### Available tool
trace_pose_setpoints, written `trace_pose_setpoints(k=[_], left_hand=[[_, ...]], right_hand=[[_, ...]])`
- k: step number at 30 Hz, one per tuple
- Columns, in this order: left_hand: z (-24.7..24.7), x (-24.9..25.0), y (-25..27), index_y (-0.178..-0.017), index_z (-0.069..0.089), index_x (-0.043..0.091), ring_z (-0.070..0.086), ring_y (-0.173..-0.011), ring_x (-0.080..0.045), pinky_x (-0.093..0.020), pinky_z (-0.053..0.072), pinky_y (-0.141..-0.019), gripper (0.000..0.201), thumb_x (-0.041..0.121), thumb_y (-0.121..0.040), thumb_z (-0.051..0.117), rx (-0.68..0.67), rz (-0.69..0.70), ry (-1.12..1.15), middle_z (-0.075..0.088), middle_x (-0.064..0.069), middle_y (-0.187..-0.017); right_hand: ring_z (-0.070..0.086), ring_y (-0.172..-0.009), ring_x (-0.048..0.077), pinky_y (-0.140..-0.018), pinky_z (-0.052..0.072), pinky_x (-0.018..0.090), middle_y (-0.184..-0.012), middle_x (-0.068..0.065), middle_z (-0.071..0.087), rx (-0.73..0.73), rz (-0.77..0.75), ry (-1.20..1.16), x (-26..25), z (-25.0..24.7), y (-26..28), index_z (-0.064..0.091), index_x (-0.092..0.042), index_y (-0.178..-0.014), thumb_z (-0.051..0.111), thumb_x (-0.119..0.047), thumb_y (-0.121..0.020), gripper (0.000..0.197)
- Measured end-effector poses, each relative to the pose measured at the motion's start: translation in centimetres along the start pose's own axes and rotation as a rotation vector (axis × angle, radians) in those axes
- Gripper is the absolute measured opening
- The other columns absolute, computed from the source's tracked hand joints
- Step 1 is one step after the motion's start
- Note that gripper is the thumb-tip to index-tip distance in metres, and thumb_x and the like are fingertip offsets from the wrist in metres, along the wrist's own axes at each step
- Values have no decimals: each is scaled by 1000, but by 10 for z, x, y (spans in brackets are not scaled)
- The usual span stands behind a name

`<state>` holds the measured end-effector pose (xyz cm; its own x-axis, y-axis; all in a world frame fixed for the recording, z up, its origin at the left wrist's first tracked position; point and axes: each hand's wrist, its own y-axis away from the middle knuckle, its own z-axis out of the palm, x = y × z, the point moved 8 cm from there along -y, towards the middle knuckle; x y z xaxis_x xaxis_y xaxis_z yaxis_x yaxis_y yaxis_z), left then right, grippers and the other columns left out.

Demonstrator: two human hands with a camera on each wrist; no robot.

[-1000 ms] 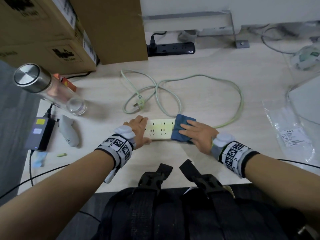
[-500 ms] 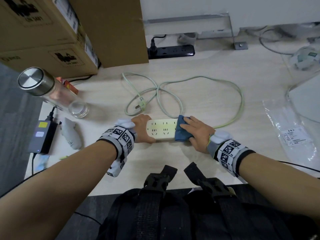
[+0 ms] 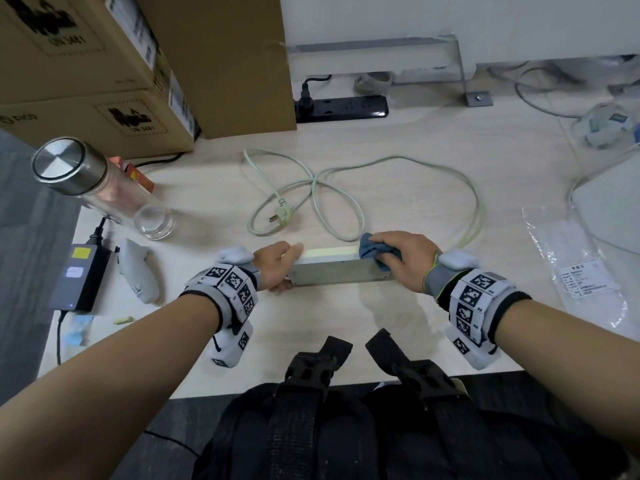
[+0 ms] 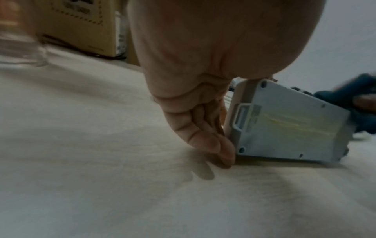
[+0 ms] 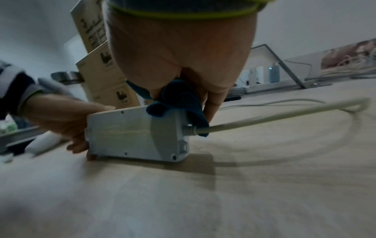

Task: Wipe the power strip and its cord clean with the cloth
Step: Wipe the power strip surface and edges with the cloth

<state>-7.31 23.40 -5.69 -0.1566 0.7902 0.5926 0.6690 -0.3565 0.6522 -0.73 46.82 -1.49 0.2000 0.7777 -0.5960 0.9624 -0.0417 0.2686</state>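
Observation:
The pale power strip (image 3: 332, 273) stands tipped on its long edge, its grey underside (image 4: 284, 125) turned toward me. My left hand (image 3: 277, 268) holds its left end, thumb on the upper edge and fingers (image 4: 219, 145) down against the end by the table. My right hand (image 3: 405, 261) grips the bunched blue cloth (image 3: 372, 249) over the strip's right end (image 5: 126, 132), where the cord (image 5: 284, 109) comes out. In the right wrist view the cloth (image 5: 177, 109) drapes over the upper corner under my right hand (image 5: 185, 98). The pale green cord (image 3: 346, 202) lies looped behind, its plug (image 3: 282, 211) loose.
Cardboard boxes (image 3: 86, 64) stand at the back left, a black power strip (image 3: 341, 107) against the wall. A glass bottle with a steel lid (image 3: 104, 188), a power adapter (image 3: 79, 275) and a white object (image 3: 138, 271) are on the left. A plastic bag (image 3: 581, 265) lies right.
The strip lay flat with its sockets up; now it is tipped onto its edge, underside toward me. The right hand and cloth slid to the strip's right end.

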Motion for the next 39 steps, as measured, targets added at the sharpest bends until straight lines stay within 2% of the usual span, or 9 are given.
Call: trace_pose_setpoints(k=[6, 11, 17, 22, 28, 31, 33, 36, 39], left_hand=[[-14, 5, 7, -119, 49, 31, 63, -79, -21, -32, 46, -72, 38, 54, -89, 51, 144, 233, -398, 66, 4, -84], [-15, 9, 12, -113, 64, 31, 57, -76, -15, -26, 41, -69, 31, 30, -83, 70, 180, 360, -354, 56, 15, -73], [-11, 10, 13, -98, 68, 27, 54, -68, -14, -23, 35, -60, 20, 29, -79, 74, 183, 374, -367, 56, 14, -65], [-11, 4, 16, -90, 66, 21, 54, -68, -18, -25, 36, -61, 10, 23, -81, 70, 199, 338, -394, 54, 13, -65], [-11, 3, 17, -113, 66, 32, 59, -70, -12, -30, 48, -71, 35, 34, -79, 74, 210, 343, -330, 65, 10, -76], [-10, 1, 17, -113, 66, 34, 60, -72, -13, -32, 50, -72, 35, 35, -79, 74, 212, 346, -337, 65, 10, -75], [-9, 0, 17, -113, 66, 34, 59, -73, -13, -31, 49, -72, 35, 34, -79, 74, 207, 340, -343, 64, 10, -75], [-9, 1, 17, -112, 66, 36, 59, -72, -14, -31, 49, -71, 35, 35, -79, 74, 197, 325, -355, 63, 11, -75], [-8, 3, 19, -102, 69, 34, 58, -70, -14, -28, 45, -67, 24, 32, -78, 74, 193, 324, -370, 61, 13, -71]], right_hand=[[52, -122, 26, -97, 31, 19, -131, 5, 58, 60, -95, 36, -5, 1, 2, 56, -14, -131, 56, -4, -90, 42], [56, -116, 44, -101, 42, 49, -127, 24, 58, -14, -374, 344, -21, 29, 13, 57, 6, -124, 51, -3, -76, 49], [21, -144, 28, -116, 5, 41, -155, 10, 25, -149, -441, 519, -80, 85, 11, 26, -5, -148, 20, -43, -89, 70], [14, -146, 26, -114, -5, 33, -157, 9, 20, -130, -490, 488, -100, 107, -2, 22, -7, -149, 51, -19, -91, 66], [53, -123, 35, -106, 36, 51, -134, 19, 54, -62, -514, 419, -29, 42, 19, 44, -3, -135, 58, 6, -76, 61], [46, -123, 34, -107, 35, 45, -131, 20, 54, -74, -563, 411, -6, 29, 29, 41, -1, -131, 36, -2, -84, 48], [47, -125, 37, -105, 39, 53, -132, 21, 52, -91, -544, 463, -11, 38, 26, 43, 3, -131, 47, 4, -78, 53], [44, -130, 38, -109, 21, 52, -140, 21, 47, -78, -509, 551, -42, 59, 19, 44, 3, -136, 69, 6, -69, 72], [15, -145, 29, -116, -1, 39, -156, 13, 21, -109, -490, 533, -83, 88, 9, 23, -4, -148, 57, -10, -85, 73]])
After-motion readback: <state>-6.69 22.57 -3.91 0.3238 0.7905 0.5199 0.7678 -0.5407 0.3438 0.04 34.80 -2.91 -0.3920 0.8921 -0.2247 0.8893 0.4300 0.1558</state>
